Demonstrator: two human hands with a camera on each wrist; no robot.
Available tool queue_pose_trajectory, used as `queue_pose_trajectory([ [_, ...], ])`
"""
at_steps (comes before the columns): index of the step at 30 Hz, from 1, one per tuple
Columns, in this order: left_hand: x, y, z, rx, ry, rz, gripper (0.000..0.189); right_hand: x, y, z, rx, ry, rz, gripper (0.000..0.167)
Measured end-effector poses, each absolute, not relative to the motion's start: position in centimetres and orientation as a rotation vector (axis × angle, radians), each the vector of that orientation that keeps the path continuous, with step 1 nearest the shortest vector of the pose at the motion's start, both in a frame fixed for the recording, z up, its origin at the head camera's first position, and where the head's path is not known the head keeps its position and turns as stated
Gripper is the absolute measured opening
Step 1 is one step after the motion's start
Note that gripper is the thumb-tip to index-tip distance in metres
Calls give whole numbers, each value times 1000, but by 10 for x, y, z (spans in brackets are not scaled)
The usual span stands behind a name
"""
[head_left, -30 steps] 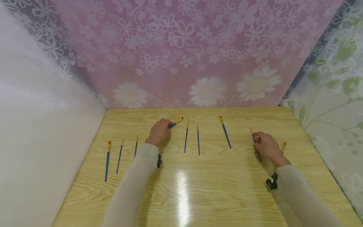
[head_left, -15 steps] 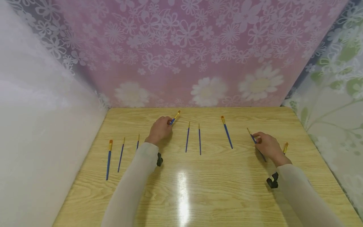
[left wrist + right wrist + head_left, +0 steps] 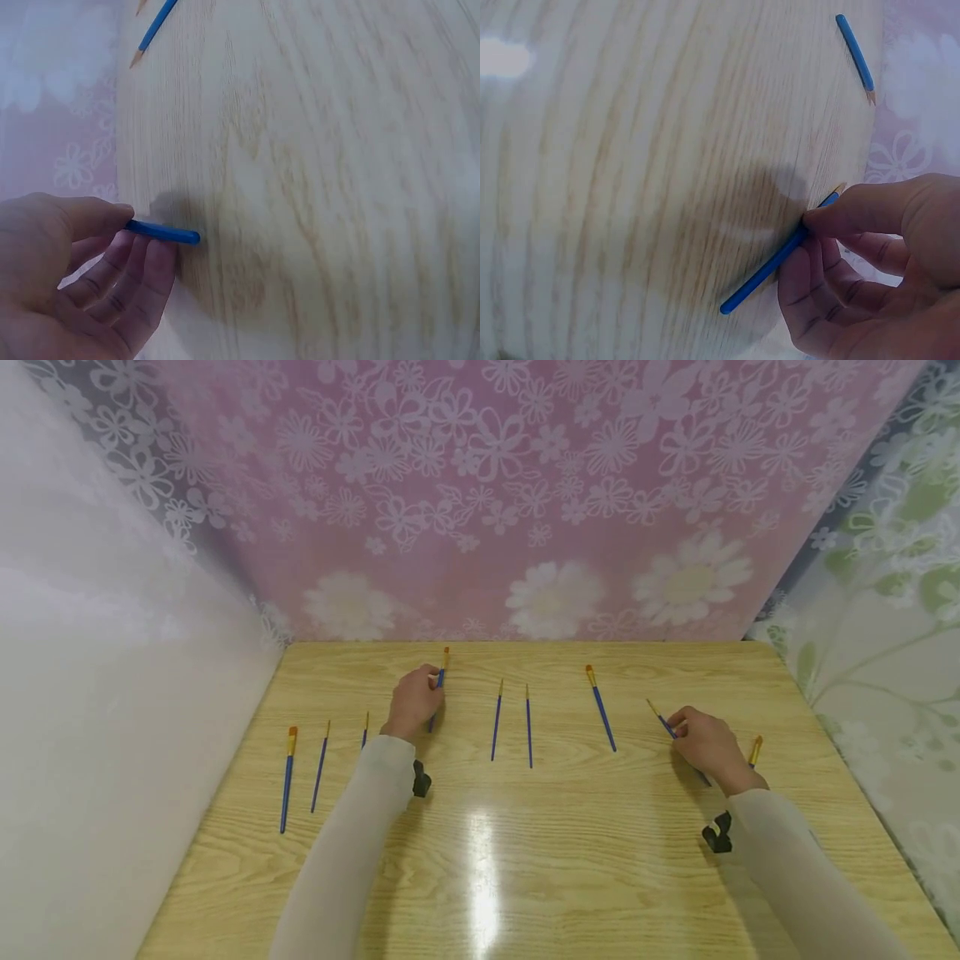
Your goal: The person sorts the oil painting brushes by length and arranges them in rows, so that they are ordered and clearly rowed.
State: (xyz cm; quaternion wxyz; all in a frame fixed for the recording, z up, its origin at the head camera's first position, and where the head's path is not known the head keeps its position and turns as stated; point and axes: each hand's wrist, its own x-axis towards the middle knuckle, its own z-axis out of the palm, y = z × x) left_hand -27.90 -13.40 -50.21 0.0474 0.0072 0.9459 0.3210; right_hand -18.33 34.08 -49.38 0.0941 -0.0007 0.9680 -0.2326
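Observation:
My left hand pinches a blue paintbrush with an orange flat tip, near the back of the table. In the left wrist view its blue handle end pokes out between thumb and fingers. On the right, my right hand pinches a thin blue paintbrush, its tip pointing back and left. The right wrist view shows that brush's handle slanting past the fingertips, close to the tabletop. Behind the right hand, another orange-tipped brush is partly hidden.
Two thin brushes lie side by side mid-table, with a flat brush to their right. At left lie a flat brush, a thin brush and another thin brush partly behind the left sleeve. A floral curtain borders the back.
The brush in my left hand has swung from slanting right to nearly straight back. The thin brush in my right hand has turned so its tip leans further left.

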Motion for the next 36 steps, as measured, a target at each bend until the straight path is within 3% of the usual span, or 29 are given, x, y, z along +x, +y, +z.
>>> queue_pose_trajectory([
  [36,-283,-150,-516,-44,2908,971,44,-185,339,-496,48,2856,-675,33],
])
